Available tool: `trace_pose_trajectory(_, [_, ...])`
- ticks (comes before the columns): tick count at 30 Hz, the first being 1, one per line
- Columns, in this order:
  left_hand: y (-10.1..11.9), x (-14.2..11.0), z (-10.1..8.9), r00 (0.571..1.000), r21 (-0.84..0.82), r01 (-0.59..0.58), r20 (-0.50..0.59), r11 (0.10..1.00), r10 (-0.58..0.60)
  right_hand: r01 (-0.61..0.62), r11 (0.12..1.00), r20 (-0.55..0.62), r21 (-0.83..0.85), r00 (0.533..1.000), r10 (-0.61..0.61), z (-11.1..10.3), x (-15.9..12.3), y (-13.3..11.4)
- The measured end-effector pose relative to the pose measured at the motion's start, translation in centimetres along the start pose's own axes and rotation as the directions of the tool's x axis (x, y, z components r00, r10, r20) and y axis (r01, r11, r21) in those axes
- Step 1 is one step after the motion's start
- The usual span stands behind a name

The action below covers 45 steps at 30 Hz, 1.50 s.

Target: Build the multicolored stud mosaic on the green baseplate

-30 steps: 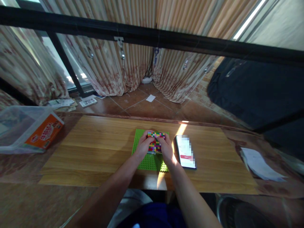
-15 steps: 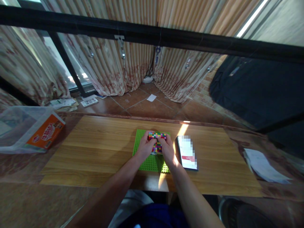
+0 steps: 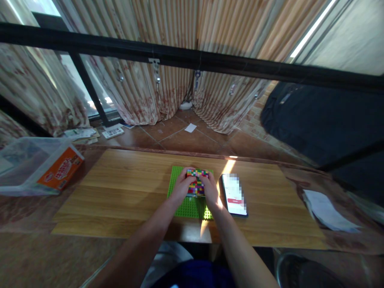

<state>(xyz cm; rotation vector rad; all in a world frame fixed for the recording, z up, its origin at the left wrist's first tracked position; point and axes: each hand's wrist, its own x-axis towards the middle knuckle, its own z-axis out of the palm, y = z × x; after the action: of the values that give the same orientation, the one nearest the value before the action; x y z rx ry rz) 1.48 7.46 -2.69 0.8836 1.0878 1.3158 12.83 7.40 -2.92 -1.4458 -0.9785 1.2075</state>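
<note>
Both hands grip a block of small multicoloured building bricks over a green studded baseplate. My left hand closes on its left side, thumb resting on the top face. On the opposite side my right hand holds it, the thumb also lying on top. The fingers underneath are hidden, and I cannot tell whether the block touches the baseplate. A phone with a lit, partly blurred screen lies to the right of my right hand.
The wooden board carries the baseplate and phone. A clear plastic bin with an orange label stands at the left. Papers lie to the right. A dark rail crosses in front of the curtains.
The thumbs have moved slightly apart towards the block's sides, so more of its top shows. The whole view has shifted a little; both hands still hold the block.
</note>
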Motion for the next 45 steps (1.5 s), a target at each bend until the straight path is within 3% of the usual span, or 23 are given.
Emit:
trace_pose_trajectory(9, [0.3,0.4,0.7,0.994,-0.022,0.071,-0.080,0.997,-0.073,-0.031,0.997,0.035,0.073,0.999,0.029,-0.2,1.0,-0.1])
trace_pose_trajectory(21, [0.4,1.3,0.9,0.991,0.101,0.040,-0.134,0.994,-0.026,0.023,0.998,-0.007,-0.053,1.000,-0.023,0.2,0.4,-1.2])
trace_pose_trajectory(28, [0.2,1.3,0.9,0.986,0.160,0.019,-0.167,0.987,0.008,0.087,0.987,-0.026,-0.135,0.995,-0.091,0.2,1.0,-0.5])
trace_pose_trajectory(36, [0.1,0.9,0.7,0.990,0.097,-0.007,-0.141,0.995,0.020,0.052,0.992,-0.033,-0.111,0.998,-0.056,0.0,0.4,-0.7])
trace_pose_trajectory(40, [0.2,0.6,0.4,0.992,0.035,0.011,-0.130,0.999,-0.006,-0.015,1.000,-0.063,-0.007,0.998,0.015,0.0,0.4,-0.3])
trace_pose_trajectory(45, [0.3,0.4,0.5,0.990,0.031,-0.013,-0.138,0.999,0.017,0.031,0.999,-0.037,0.035,0.999,-0.030,-0.1,0.6,0.1])
